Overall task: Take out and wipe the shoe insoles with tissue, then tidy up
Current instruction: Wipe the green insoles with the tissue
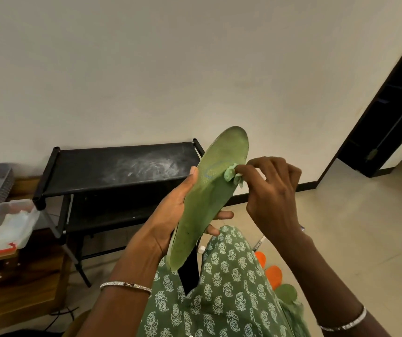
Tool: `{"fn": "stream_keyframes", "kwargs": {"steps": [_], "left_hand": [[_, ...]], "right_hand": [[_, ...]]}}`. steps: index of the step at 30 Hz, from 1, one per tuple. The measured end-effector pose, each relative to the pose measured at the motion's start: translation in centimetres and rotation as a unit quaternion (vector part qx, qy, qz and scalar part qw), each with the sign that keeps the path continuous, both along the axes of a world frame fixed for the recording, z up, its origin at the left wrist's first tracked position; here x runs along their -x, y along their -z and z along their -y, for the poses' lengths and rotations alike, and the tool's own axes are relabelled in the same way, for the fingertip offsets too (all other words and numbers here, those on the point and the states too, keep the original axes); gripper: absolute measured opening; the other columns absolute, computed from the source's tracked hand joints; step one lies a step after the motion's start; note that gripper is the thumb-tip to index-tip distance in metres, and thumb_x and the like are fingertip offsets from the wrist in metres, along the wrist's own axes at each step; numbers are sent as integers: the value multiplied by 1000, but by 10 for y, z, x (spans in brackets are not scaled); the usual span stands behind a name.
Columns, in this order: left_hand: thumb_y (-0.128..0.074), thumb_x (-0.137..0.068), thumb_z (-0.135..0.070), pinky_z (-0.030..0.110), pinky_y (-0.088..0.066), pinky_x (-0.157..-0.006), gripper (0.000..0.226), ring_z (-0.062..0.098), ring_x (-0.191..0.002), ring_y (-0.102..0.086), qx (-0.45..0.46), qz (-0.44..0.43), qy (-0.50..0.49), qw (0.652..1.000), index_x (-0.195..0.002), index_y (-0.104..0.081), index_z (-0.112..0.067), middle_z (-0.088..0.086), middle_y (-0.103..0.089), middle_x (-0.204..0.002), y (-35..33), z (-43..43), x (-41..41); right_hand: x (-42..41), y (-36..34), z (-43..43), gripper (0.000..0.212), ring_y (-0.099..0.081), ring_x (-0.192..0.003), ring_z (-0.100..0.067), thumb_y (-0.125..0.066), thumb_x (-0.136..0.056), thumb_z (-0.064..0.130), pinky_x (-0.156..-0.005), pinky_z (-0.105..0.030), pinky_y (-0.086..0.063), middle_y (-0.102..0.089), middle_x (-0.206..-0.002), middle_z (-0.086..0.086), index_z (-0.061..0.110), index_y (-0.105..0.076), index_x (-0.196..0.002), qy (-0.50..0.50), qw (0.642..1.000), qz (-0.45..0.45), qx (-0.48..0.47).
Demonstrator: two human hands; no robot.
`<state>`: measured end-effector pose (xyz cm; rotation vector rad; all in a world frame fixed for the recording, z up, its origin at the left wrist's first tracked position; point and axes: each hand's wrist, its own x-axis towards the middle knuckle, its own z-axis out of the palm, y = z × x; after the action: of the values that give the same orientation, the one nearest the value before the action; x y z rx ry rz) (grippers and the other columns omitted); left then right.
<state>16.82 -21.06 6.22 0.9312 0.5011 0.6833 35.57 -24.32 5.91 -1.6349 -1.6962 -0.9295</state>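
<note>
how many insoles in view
1 for certain: the green insole in the left hand, the right hand pinching tissue against it. A green rounded piece lower right may be a second, mostly hidden.

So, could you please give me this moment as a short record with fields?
left hand: holds green insole, toe end up
right hand: pinches small tissue wad against the insole
behind: black rack, dusty top shelf
far left: plastic container holding tissues
stage: insole out, being wiped

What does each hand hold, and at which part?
Left hand grips the long green insole at its middle; right hand pinches a crumpled greenish tissue by one side.
</note>
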Motion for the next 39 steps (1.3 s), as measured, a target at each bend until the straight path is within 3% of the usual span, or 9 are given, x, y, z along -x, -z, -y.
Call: {"fn": "stream_keyframes", "kwargs": {"steps": [7,12,15,17,20,23,27,35,39], "left_hand": [[-30,-102,-56,34,-59,-56,61,27,-84,-74,-7,7,3,1000,-126,-64,-11,14,-74,-107,2,1,5],[-30,-100,-56,36,-59,-52,55,35,-90,-74,-2,5,2,1000,-126,-63,-20,14,-71,-119,-1,1,2],[-29,-101,-56,35,-59,-53,54,35,-90,-74,-5,0,-2,1000,-124,-64,-20,14,-72,-117,-1,1,3],[-29,-102,-55,34,-59,-54,58,30,-87,-74,-9,1,-2,1000,-120,-68,-16,15,-74,-112,1,1,4],[-31,-102,-55,33,-59,-54,60,26,-85,-74,-1,12,6,1000,-113,-74,-15,14,-74,-107,3,2,3],[-26,-102,-57,33,-59,-55,59,32,-91,-74,-13,-2,8,1000,-121,-67,-18,13,-74,-112,2,2,0],[-30,-101,-57,36,-59,-52,56,38,-93,-73,1,7,11,1000,-127,-63,-19,13,-71,-120,1,2,-2],[-30,-102,-58,34,-59,-56,63,30,-91,-73,2,17,14,1000,-126,-66,-13,16,-72,-114,5,1,-1],[-30,-101,-59,34,-59,-54,60,36,-94,-73,8,7,6,1000,-132,-60,-17,16,-69,-123,4,1,-4]], "right_hand": [[27,18,18,24,-53,-106,-23,-51,-93,18,-91,-42,-34,-68,-108,-4,18,-71,-106,-115,988,89,46],[0,-2,1,40,-52,-104,-27,-63,-74,-8,-84,-41,-31,-66,-105,-5,16,-71,-105,-8,1000,14,1],[11,4,4,36,-53,-103,-27,-64,-75,-6,-84,-40,-31,-67,-104,-6,14,-72,-104,-21,1000,9,0],[25,16,13,23,-54,-104,-26,-56,-90,10,-87,-41,-34,-67,-106,-6,14,-72,-105,-79,996,41,18],[31,22,22,40,-55,-105,-24,-33,-105,21,-90,-43,-36,-68,-108,-4,17,-72,-106,-113,989,90,44],[11,13,12,25,-54,-105,-25,-50,-97,9,-89,-42,-33,-69,-108,-4,17,-72,-105,-72,994,78,21],[-6,4,4,41,-53,-102,-28,-62,-74,-13,-83,-40,-31,-67,-103,-6,13,-72,-105,7,1000,-4,-20],[24,20,24,28,-53,-106,-23,-47,-98,18,-90,-42,-34,-69,-109,-4,16,-74,-105,-90,993,78,28],[2,2,7,34,-51,-105,-27,-62,-81,-5,-84,-41,-32,-67,-105,-5,14,-71,-106,16,1000,13,-3]]}}
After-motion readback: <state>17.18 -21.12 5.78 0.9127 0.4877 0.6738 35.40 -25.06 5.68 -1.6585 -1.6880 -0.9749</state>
